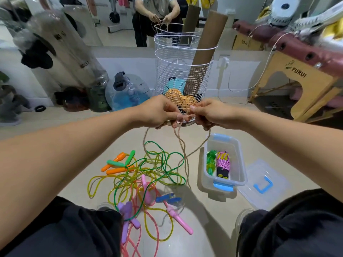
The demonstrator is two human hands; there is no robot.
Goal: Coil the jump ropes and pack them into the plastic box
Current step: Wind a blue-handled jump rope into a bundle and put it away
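Both hands are raised over the floor, gripping a brownish braided jump rope [182, 145]. My left hand [157, 114] pinches its loops and my right hand [207, 114] holds the rope close beside it; strands hang down to the floor. Below lies a tangle of green, yellow and pink jump ropes [148, 169] with orange, green, pink, purple and blue handles. To the right stands the clear plastic box [241, 164] with blue latches, open. Inside it lie a coiled green rope [211, 161] and a coiled pink rope [222, 164] with black handles.
The box's clear lid [263, 184] with a blue handle lies on the floor right of the box. A white wire basket [183, 71] with balls and cardboard tubes stands just behind my hands. A wooden table [297, 84] is at right, bags and a water jug [126, 91] at left.
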